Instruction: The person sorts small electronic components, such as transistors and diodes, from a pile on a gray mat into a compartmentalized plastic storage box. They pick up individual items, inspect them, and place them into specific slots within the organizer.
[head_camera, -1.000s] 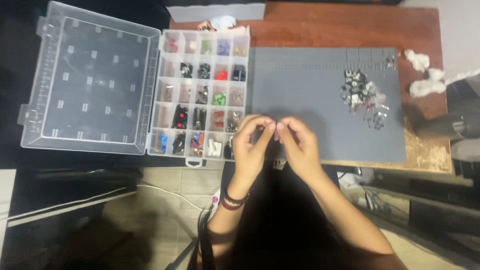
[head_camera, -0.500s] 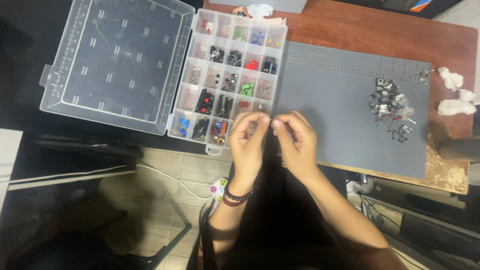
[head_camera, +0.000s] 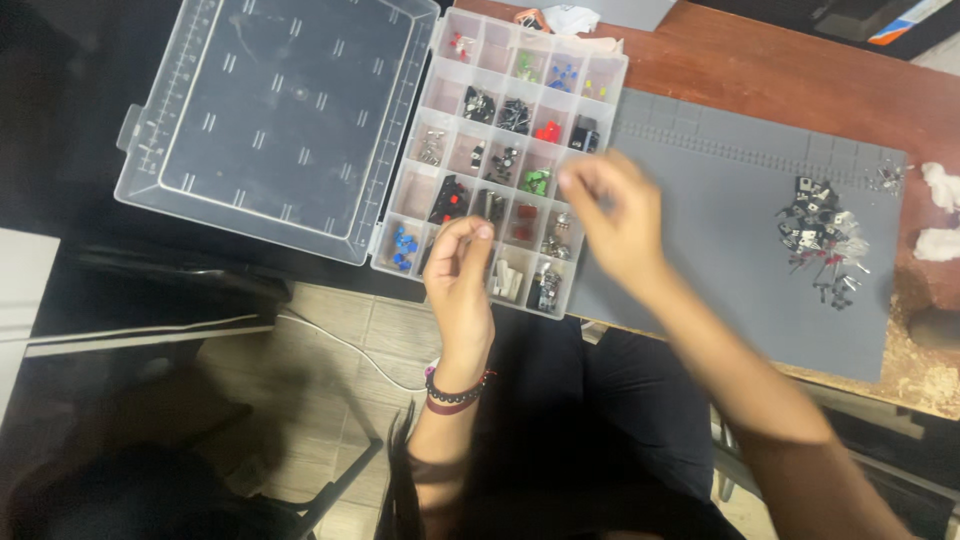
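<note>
Both hands hover over the clear plastic compartment organiser box (head_camera: 500, 165), long axis running away from the person: left hand (head_camera: 460, 275) with fingertips pinched together above its near rows, right hand (head_camera: 615, 215) blurred, loosely curled at its right edge beside the grey silicone work mat (head_camera: 730, 240).

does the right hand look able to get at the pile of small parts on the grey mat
Probably yes. The right hand hovers over the near-left edge of the grey mat, and the bare mat between it and the pile of small parts shows nothing in the way.
</note>
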